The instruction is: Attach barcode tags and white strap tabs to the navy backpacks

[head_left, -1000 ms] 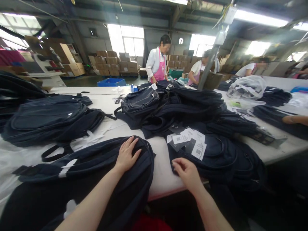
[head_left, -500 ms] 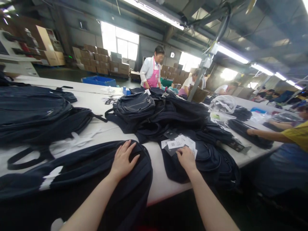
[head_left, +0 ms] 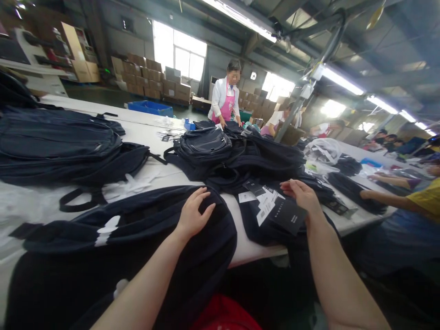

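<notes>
A dark navy backpack (head_left: 137,284) lies in front of me on the left, with a white strip (head_left: 107,230) around its strap. My left hand (head_left: 193,214) rests flat on its upper end, fingers spread. To the right, another dark backpack (head_left: 249,224) carries a loose pile of white labels (head_left: 266,201) and black cards. My right hand (head_left: 302,197) is closed over a black hang tag (head_left: 287,216) with small white print, fingertips at its upper edge; the thumb is partly hidden.
More dark backpacks (head_left: 58,137) lie at the left, and a heap of them (head_left: 261,153) fills the middle. White plastic scraps (head_left: 132,188) lie between. A person in a pink apron (head_left: 227,103) stands across the table; a co-worker's yellow sleeve (head_left: 422,201) is at the right.
My right hand has moved up and right from the label pile, and a large black hang tag now shows under it. My left hand stays on the backpack; the view has shifted.
</notes>
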The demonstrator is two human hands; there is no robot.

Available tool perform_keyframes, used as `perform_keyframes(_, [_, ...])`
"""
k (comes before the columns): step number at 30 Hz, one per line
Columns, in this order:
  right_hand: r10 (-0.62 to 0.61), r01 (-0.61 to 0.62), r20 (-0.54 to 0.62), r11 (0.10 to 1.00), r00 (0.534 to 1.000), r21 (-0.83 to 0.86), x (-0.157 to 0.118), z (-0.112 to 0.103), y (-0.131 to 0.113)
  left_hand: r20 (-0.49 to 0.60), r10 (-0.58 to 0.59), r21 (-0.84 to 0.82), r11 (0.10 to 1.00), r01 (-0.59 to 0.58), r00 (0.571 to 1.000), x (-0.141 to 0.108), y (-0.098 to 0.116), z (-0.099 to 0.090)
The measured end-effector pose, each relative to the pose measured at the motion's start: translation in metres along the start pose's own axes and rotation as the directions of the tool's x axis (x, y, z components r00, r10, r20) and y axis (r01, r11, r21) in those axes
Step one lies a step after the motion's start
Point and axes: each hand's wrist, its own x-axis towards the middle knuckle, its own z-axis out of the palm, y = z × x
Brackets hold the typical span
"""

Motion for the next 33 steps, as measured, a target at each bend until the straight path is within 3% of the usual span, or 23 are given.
perform_keyframes(6, [0.068, -0.089, 0.117, 0.979, 0.991, 0.184, -0.020, 0.014, -0.008, 0.055, -0.047, -0.039, 0.998, 0.049, 0.997, 0.002, 0.002, 0.005])
perform_keyframes(8, [0.063, -0.109, 0.176, 0.957, 0.982, 0.267, -0.026, 0.019, -0.010, 0.079, -0.020, -0.083, 0.996, 0.026, 0.997, 0.002, 0.018, 0.002])
perform_keyframes(14, [0.063, -0.206, 0.318, 0.874, 0.946, 0.439, -0.058, 0.034, -0.023, 0.211, 0.166, -0.186, 0.974, -0.127, 0.963, -0.005, 0.094, -0.010])
perform_keyframes(17, [0.094, -0.294, 0.389, 0.818, 0.916, 0.495, -0.083, 0.037, -0.028, 0.355, 0.200, -0.172, 0.974, -0.147, 0.913, -0.008, 0.114, -0.003])
perform_keyframes(21, [0.173, -0.425, 0.444, 0.708, 0.879, 0.564, -0.112, 0.031, -0.021, 0.562, 0.219, -0.210, 0.970, -0.119, 0.798, -0.019, 0.121, 0.017])
perform_keyframes(24, [0.246, -0.470, 0.421, 0.656, 0.873, 0.591, -0.124, 0.019, -0.001, 0.616, 0.121, -0.144, 0.989, -0.040, 0.778, -0.037, 0.125, 0.031])
perform_keyframes(28, [0.409, -0.506, 0.299, 0.668, 0.862, 0.546, -0.136, 0.009, 0.036, 0.590, -0.081, 0.170, 0.985, -0.026, 0.803, -0.060, 0.133, 0.048])
perform_keyframes(31, [0.474, -0.458, 0.146, 0.652, 0.868, 0.604, -0.148, 0.012, 0.059, 0.556, -0.172, 0.319, 0.947, -0.018, 0.813, -0.073, 0.142, 0.063])
perform_keyframes(33, [0.484, -0.393, 0.053, 0.636, 0.874, 0.665, -0.157, 0.017, 0.068, 0.574, -0.203, 0.339, 0.941, -0.004, 0.793, -0.081, 0.150, 0.075])
